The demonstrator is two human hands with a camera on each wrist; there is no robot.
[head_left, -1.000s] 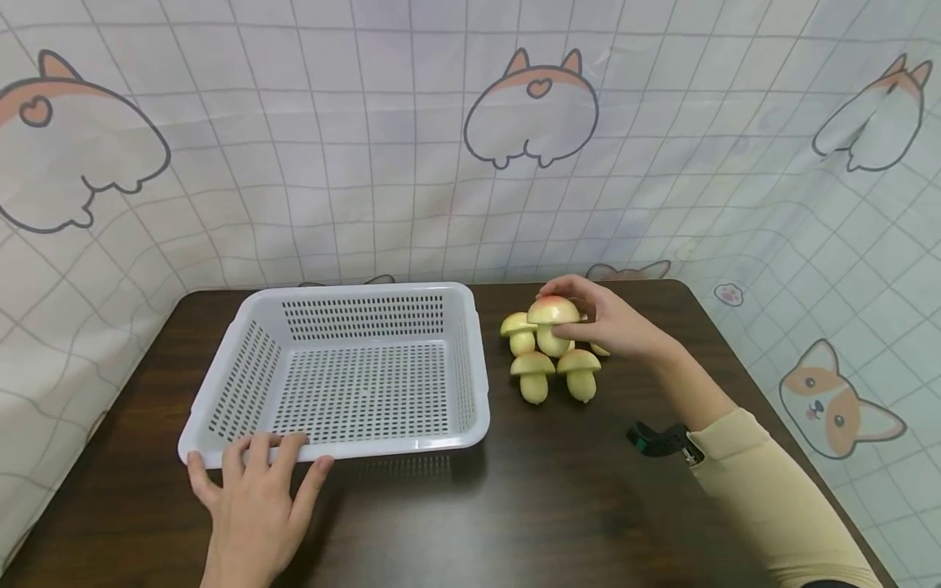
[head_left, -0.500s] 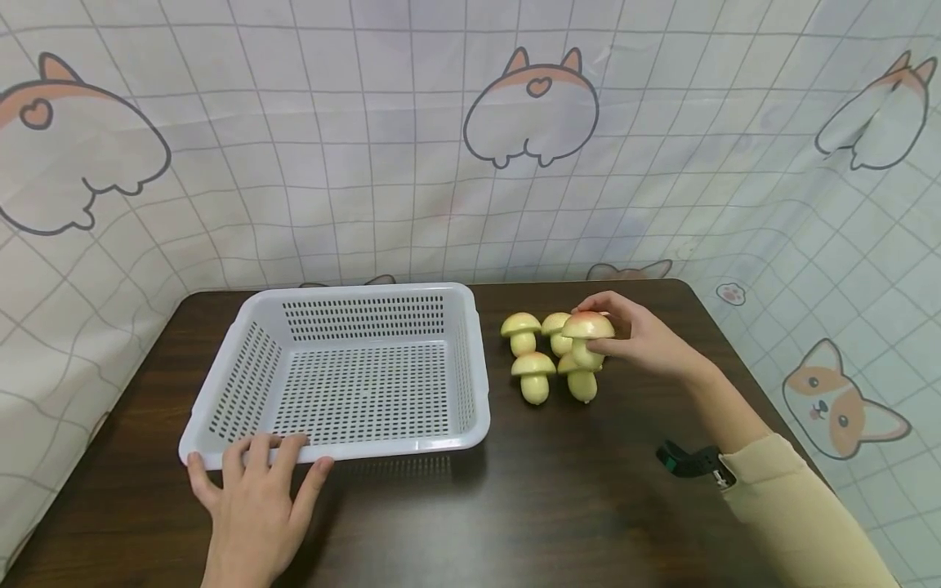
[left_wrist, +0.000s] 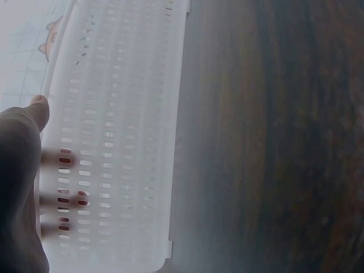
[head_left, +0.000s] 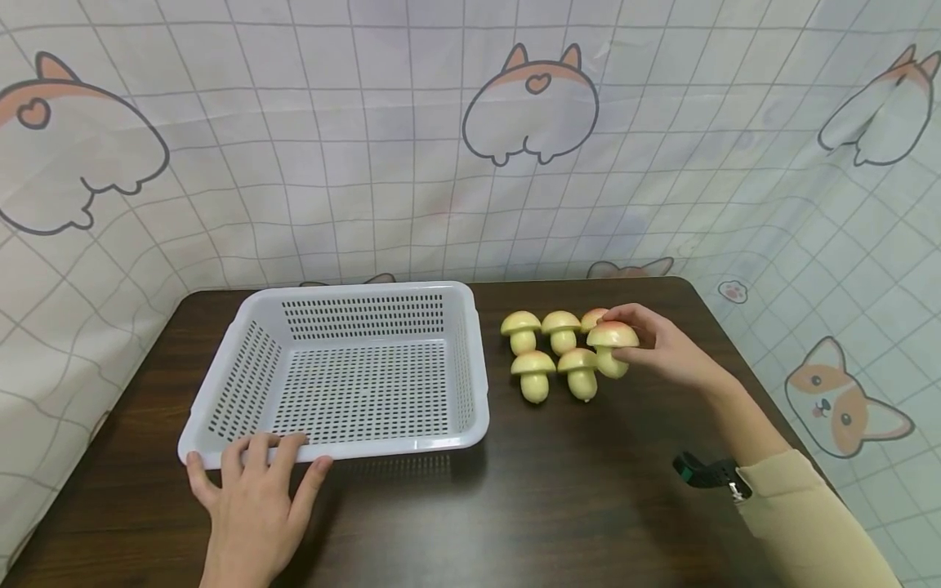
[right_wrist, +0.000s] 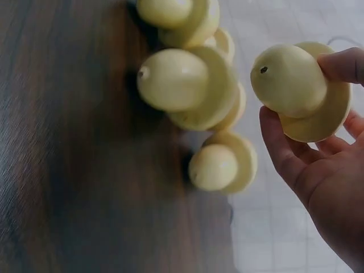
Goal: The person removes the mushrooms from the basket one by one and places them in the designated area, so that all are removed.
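Observation:
My right hand (head_left: 665, 347) holds a toy mushroom (head_left: 613, 339) with a pale yellow stem and reddish cap. In the right wrist view the held mushroom (right_wrist: 290, 79) sits between thumb and fingers, its stem end towards the camera. Beside it on the table stand several similar mushrooms (head_left: 532, 377) in two rows; one at the back right (head_left: 592, 318) is partly hidden by the held one. My left hand (head_left: 257, 498) grips the near rim of a white perforated plastic basket (head_left: 367, 447). Its fingers show through the basket wall (left_wrist: 114, 142) in the left wrist view.
A dark wooden table (head_left: 515, 514) carries everything. Behind and at the sides hangs a white gridded cloth (head_left: 367, 163) with cartoon dogs. A dark band (head_left: 706, 472) is at my right wrist, below a beige sleeve (head_left: 809, 514).
My right hand has carried the held mushroom rightwards and slightly nearer, past the back row, uncovering the mushrooms behind it. The left hand and basket have stayed put.

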